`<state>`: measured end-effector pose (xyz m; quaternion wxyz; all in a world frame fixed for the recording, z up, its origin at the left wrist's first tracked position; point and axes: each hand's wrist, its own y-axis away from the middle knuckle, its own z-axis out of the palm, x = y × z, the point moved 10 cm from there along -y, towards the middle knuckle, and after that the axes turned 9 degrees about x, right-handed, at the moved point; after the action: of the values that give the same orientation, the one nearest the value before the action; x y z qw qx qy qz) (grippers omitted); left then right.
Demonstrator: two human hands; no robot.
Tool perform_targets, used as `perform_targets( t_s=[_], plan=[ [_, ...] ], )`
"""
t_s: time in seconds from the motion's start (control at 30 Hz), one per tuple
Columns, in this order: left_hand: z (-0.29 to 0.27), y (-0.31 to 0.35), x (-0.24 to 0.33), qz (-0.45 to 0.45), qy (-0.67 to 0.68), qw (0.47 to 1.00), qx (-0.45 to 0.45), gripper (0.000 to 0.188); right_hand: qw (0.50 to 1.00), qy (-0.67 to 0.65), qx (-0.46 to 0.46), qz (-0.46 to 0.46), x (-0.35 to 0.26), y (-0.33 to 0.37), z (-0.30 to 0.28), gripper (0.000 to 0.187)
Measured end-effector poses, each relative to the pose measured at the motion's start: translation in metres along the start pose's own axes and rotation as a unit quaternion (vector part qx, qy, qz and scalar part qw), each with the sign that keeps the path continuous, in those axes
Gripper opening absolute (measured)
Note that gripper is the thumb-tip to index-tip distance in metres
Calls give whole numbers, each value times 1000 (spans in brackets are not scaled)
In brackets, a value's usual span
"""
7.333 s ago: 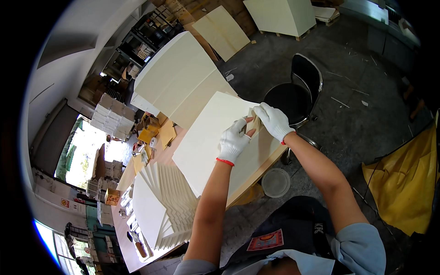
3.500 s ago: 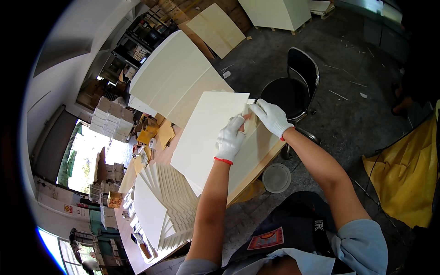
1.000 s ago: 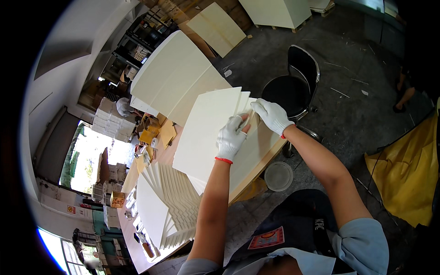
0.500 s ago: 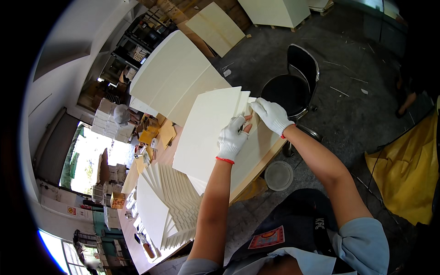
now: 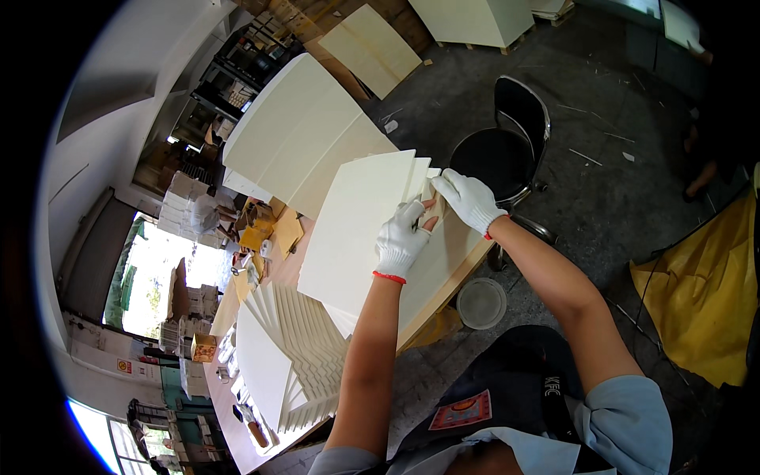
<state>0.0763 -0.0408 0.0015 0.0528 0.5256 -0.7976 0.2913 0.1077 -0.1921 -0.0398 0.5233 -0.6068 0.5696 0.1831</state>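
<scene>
White boards (image 5: 352,229) lie in a staggered stack on the wooden table, their right ends stepped. My left hand (image 5: 402,241), in a white knitted glove with a red cuff, rests on the stack near its right edge. Its bare thumb and forefinger tips show, with a gap between them. Just to its right, my right hand (image 5: 469,203), gloved likewise, reaches over the far right corner of the stack. Its fingers are pressed together and point up and left; what is under them is hidden.
Fanned white boards (image 5: 305,348) fill the table's near left end, beside a brown-handled tool (image 5: 256,432). Larger pale panels (image 5: 309,131) lie beyond. A black chair (image 5: 495,162), a round tub (image 5: 481,303) and yellow cloth (image 5: 697,301) stand right. Another person (image 5: 207,214) is far left.
My hands and the boards stay almost still. At far left, the other person has straightened or shifted slightly.
</scene>
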Motion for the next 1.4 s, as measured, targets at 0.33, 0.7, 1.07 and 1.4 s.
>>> perform_targets(
  t_s=[0.33,0.7,1.07,1.4],
  plan=[
    [-3,0,4,11,9,1000,8,29,1000,-2,-5,0,-1,0,0,48],
    [1,0,2,24,-4,1000,14,27,999,-30,6,-8,1,2,1,42],
    [-4,4,15,86,-53,993,62,38,999,37,15,5,-13,-1,-24,43],
    [-42,68,8,-3,78,960,269,43,730,-503,-128,445,-14,67,90,27]
  ],
)
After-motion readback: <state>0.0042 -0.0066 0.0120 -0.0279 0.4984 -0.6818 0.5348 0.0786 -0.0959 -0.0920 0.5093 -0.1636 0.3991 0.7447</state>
